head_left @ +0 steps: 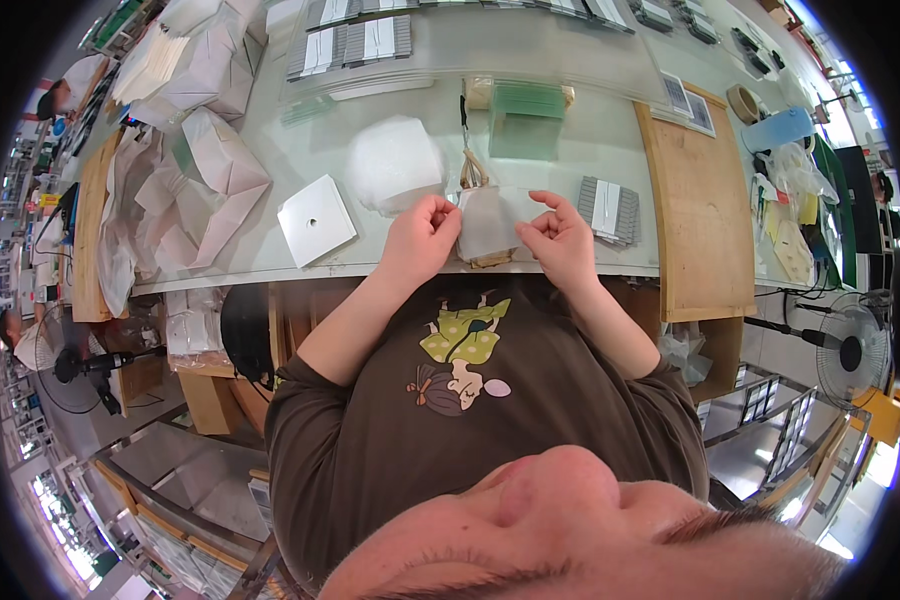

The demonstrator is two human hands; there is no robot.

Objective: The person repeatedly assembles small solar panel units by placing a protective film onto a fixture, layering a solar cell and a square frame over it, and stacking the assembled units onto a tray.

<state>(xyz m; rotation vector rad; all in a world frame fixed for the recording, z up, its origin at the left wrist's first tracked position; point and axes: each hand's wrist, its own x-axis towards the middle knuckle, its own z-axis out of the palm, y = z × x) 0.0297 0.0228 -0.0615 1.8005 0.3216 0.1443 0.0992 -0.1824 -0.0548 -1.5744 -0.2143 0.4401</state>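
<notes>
Near the front edge of the table lies a small block with a pale translucent sheet (pixel 486 222) over it. My left hand (pixel 420 242) is closed, its thumb and forefinger pinched at the sheet's left edge. On the other side, my right hand (pixel 560 242) has thumb and forefinger apart and curved toward the sheet, with no object clearly visible between them. Just behind the block are several tan strips (pixel 472 170) with a dark cord or handle. A white foam-like pile (pixel 398 162) lies beyond my left hand. To the right is a stack of grey striped pieces (pixel 610 210) with a white band.
A white square card stack (pixel 317 222) with a centre hole lies at left, near crumpled paper bags (pixel 205 170). Green translucent sheets (pixel 526 125) stand behind the block. A wooden board (pixel 700 210) borders the right. Banded grey stacks (pixel 375 42) sit farther back. A fan (pixel 850 352) stands right.
</notes>
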